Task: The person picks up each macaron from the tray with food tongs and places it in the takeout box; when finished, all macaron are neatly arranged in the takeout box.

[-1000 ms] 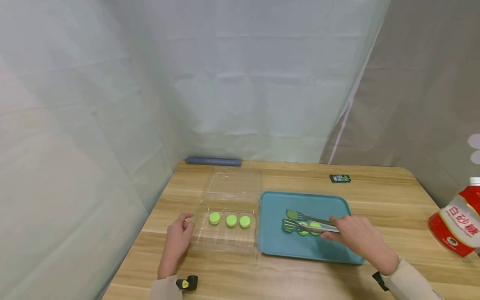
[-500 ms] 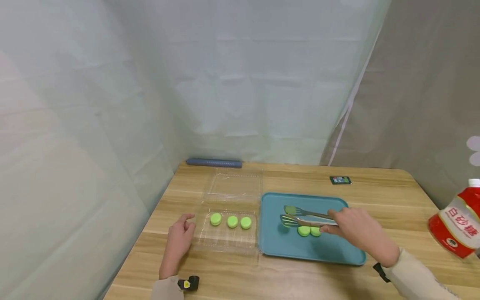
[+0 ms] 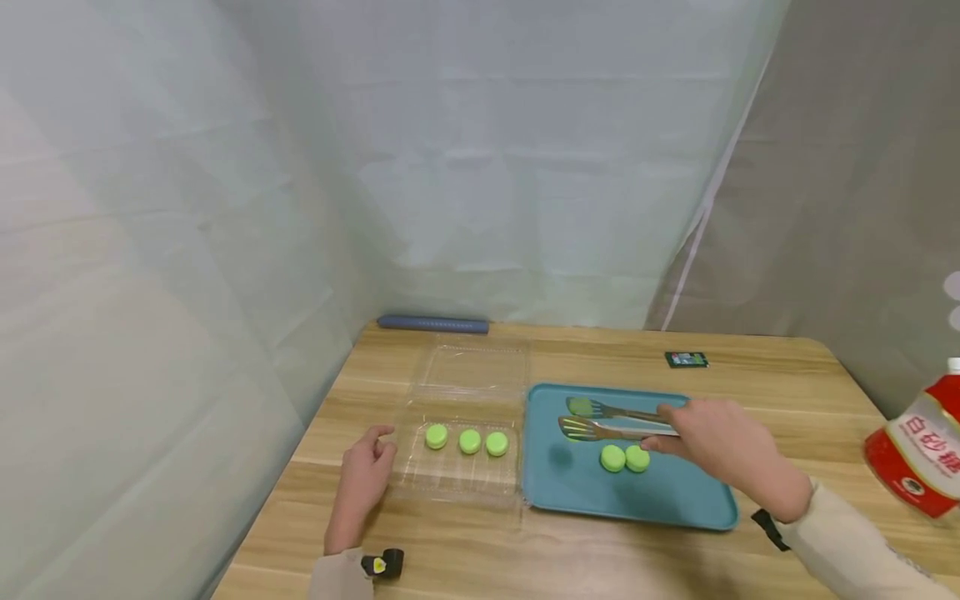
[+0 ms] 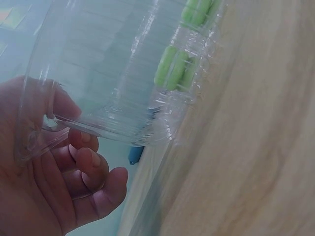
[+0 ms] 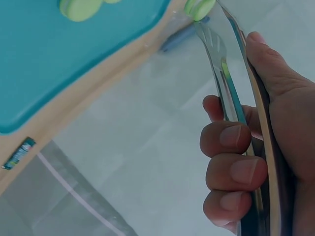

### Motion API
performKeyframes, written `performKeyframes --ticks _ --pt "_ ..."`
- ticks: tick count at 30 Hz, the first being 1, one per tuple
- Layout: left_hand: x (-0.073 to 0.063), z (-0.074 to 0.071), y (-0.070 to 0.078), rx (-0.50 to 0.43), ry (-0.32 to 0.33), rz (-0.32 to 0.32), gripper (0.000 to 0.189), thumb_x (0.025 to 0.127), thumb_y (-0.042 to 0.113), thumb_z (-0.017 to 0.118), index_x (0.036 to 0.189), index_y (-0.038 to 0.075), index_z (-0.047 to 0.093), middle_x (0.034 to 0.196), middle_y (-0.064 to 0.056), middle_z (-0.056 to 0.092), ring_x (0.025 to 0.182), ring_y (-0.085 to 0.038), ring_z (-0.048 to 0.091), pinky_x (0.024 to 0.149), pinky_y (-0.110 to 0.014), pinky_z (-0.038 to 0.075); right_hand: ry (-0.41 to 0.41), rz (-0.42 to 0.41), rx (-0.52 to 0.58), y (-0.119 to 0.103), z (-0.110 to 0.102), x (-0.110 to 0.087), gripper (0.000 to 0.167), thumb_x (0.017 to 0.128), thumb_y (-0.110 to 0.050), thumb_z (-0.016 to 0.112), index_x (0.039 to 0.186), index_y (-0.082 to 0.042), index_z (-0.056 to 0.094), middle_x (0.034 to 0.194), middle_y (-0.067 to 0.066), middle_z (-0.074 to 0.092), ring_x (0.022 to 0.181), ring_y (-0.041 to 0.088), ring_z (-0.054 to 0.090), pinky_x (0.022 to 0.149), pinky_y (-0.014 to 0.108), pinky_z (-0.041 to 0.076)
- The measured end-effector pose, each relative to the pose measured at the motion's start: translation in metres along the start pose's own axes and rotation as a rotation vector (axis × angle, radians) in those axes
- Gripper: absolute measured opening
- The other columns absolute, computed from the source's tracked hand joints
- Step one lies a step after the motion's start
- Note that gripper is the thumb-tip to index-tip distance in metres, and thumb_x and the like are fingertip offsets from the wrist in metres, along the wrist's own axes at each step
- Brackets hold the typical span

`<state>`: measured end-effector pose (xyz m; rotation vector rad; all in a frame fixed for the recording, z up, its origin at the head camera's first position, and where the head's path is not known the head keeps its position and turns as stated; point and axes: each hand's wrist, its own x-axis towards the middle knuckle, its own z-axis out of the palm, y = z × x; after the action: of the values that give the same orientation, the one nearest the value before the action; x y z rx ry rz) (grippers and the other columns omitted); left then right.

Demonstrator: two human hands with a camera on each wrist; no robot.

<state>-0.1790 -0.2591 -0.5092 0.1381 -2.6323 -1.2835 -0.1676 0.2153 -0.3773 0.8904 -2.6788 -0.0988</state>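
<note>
My right hand (image 3: pixel 723 442) grips metal serving tongs (image 3: pixel 607 432) with slotted ends. Between those ends a green macaron (image 5: pixel 201 8) is held, raised over the blue tray (image 3: pixel 555 492). Two more green macarons (image 3: pixel 625 459) lie side by side on that tray. To its left stands a clear plastic clamshell container (image 3: pixel 471 483), its lid folded back, with three green macarons (image 3: pixel 470 442) in a row in its base. The container's left rim is pinched by my left hand (image 3: pixel 366 471); in the left wrist view the rim passes between thumb and curled fingers.
A blue bar-shaped object (image 3: pixel 433 324) lies along the table's back edge. Behind the tray is a small dark green packet (image 3: pixel 686 359). At the right stands a red and white bag (image 3: pixel 918 446) with a white cap. Pale cloth (image 3: pixel 525 167) hangs behind the table.
My right hand has lifted the tongs from the tray with a macaron between their ends, leaving two on the tray. The left hand has stayed at the container's rim.
</note>
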Motion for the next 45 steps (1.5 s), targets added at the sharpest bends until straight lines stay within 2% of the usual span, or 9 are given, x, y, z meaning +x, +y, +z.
performKeyframes --ticks 5,11,17,20,23,27,32,38,45 --pt "-0.001 -0.001 0.001 0.002 0.006 -0.006 0.037 0.095 0.005 0.051 0.128 -0.007 0.060 0.063 0.000 0.046 0.054 -0.014 0.043 0.053 -0.027 0.038 0.035 -0.021 -0.004 -0.002 -0.008 0.008 0.040 0.081 -0.050 0.078 0.075 -0.014 0.060 0.049 -0.010 0.024 0.040 0.004 0.022 0.037 0.023 0.020" --pt "0.000 0.000 0.002 -0.009 0.006 -0.016 0.037 0.095 0.006 0.051 0.129 -0.007 0.060 0.063 -0.001 0.045 0.053 -0.014 0.043 0.052 -0.027 0.038 0.019 -0.044 -0.008 -0.009 -0.015 0.017 0.041 0.082 -0.050 0.077 0.072 -0.015 0.057 0.049 -0.010 0.024 0.039 0.004 0.023 0.038 0.022 0.019" --pt "0.000 0.001 0.001 -0.015 0.002 -0.025 0.037 0.095 0.006 0.052 0.129 -0.006 0.060 0.063 0.000 0.045 0.053 -0.014 0.041 0.050 -0.026 0.037 0.047 -0.087 -0.013 -0.015 -0.020 0.023 0.053 0.090 -0.065 0.058 0.070 -0.016 0.055 0.050 -0.011 0.022 0.041 0.002 0.019 0.039 0.020 0.017" --pt "0.000 0.001 0.001 -0.012 0.009 -0.022 0.037 0.095 0.006 0.052 0.128 -0.006 0.060 0.064 0.000 0.045 0.053 -0.014 0.042 0.051 -0.026 0.036 0.059 -0.100 -0.011 -0.017 -0.022 0.026 0.052 0.090 -0.064 0.059 0.071 -0.015 0.055 0.051 -0.011 0.023 0.042 0.002 0.020 0.039 0.020 0.018" --pt "-0.001 0.001 0.002 -0.012 0.013 -0.022 0.037 0.095 0.006 0.052 0.128 -0.006 0.061 0.063 -0.001 0.045 0.053 -0.014 0.041 0.051 -0.026 0.036 0.051 -0.106 -0.012 -0.021 -0.024 0.030 0.046 0.086 -0.055 0.071 0.070 -0.016 0.054 0.051 -0.011 0.024 0.042 0.002 0.022 0.038 0.021 0.019" --pt "-0.002 0.001 0.003 -0.013 0.017 -0.019 0.037 0.095 0.007 0.052 0.129 -0.007 0.061 0.063 -0.001 0.045 0.052 -0.014 0.041 0.050 -0.026 0.037 0.049 -0.130 -0.021 -0.031 -0.025 0.038 0.043 0.085 -0.051 0.075 0.071 -0.015 0.055 0.050 -0.010 0.025 0.040 0.003 0.024 0.037 0.022 0.021" --pt "-0.002 0.001 0.004 -0.019 0.019 -0.001 0.038 0.095 0.006 0.052 0.128 -0.008 0.060 0.063 0.000 0.044 0.051 -0.013 0.040 0.050 -0.027 0.037 0.021 -0.156 -0.008 -0.042 -0.022 0.049 0.043 0.086 -0.051 0.074 0.071 -0.017 0.054 0.049 -0.009 0.027 0.040 0.004 0.026 0.036 0.022 0.024" --pt "-0.002 0.001 0.004 -0.014 0.024 0.003 0.037 0.094 0.006 0.052 0.127 -0.008 0.061 0.063 0.000 0.046 0.052 -0.013 0.041 0.051 -0.027 0.038 0.022 -0.192 0.011 -0.053 -0.013 0.059 0.043 0.085 -0.052 0.074 0.072 -0.016 0.055 0.049 -0.009 0.026 0.039 0.004 0.023 0.037 0.022 0.020" --pt "-0.002 0.001 0.004 -0.017 0.029 0.006 0.038 0.093 0.005 0.052 0.127 -0.008 0.061 0.061 0.001 0.044 0.051 -0.012 0.040 0.050 -0.027 0.036 -0.007 -0.240 0.038 -0.068 -0.001 0.071 0.041 0.086 -0.053 0.072 0.072 -0.017 0.058 0.049 -0.010 0.029 0.039 0.003 0.027 0.038 0.022 0.021"
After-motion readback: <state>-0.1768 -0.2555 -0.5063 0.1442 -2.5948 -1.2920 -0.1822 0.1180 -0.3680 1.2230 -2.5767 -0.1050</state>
